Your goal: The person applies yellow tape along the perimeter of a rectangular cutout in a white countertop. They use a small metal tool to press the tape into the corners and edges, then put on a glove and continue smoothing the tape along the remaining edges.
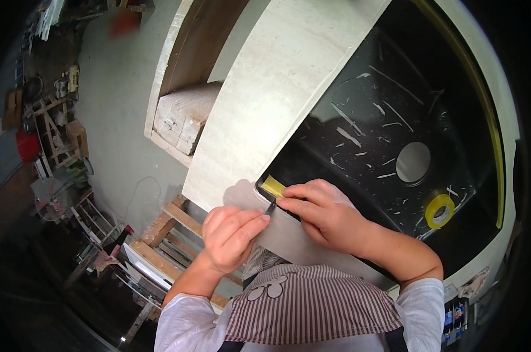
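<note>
My left hand (230, 234) is closed around a small dark, thin-tipped tool (270, 207), most of it hidden by the fingers. Its tip meets the near left corner of a black sink basin (371, 111) set in a pale stone-look countertop (277, 76). At that corner a short strip of yellow tape (273, 186) lies along the basin's edge. My right hand (327, 211) has its thumb and forefinger pinched together at the strip's end, right beside the tool tip. Inside the basin, a roll of yellow tape (439, 211) rests near the round drain hole (413, 163).
Pale shavings (349, 136) are scattered over the basin floor. More yellow tape (493, 117) runs along the basin's far right edge. A wooden frame (177, 226) stands below the counter at left; a pale block (186, 117) sits beyond. A fan (50, 196) stands farther left.
</note>
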`<state>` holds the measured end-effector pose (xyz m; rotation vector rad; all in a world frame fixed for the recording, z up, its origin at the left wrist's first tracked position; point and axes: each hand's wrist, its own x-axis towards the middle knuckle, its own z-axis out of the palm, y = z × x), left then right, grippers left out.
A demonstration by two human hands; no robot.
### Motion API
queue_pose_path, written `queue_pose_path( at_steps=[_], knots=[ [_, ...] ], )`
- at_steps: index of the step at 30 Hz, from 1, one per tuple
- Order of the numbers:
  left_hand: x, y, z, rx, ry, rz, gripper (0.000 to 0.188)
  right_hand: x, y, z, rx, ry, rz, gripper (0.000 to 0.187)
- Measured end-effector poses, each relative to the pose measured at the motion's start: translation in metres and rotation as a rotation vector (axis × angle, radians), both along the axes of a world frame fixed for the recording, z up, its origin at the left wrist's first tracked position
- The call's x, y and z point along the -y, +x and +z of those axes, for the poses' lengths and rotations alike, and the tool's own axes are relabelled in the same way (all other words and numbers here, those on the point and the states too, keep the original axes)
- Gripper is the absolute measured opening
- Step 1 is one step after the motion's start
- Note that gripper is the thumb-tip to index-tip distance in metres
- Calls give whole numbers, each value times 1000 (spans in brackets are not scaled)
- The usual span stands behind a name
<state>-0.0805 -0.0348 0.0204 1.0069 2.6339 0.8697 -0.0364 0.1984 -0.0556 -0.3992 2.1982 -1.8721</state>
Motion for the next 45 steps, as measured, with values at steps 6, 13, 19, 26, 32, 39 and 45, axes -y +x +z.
queue_pose_path(
  at_steps=[6,13,19,26,32,39,45],
  knots=[
    [2,-6,4,-8,-67,-52,39,5,8,-2,1,17,12,49],
    [3,-14,6,-24,-100,-57,39,7,5,2,45,2,34,52],
    [0,-14,6,-2,-97,-59,42,2,8,3,68,32,79,52],
    [1,-17,8,-10,-104,-44,44,6,2,9,73,39,72,54],
    [3,-21,9,-27,-125,-48,43,12,0,7,57,50,57,55],
    [5,-28,11,-78,-161,-94,34,15,-3,9,75,59,61,57],
    [17,-38,5,-149,-158,-237,33,18,-4,10,81,68,54,57]
  ],
)
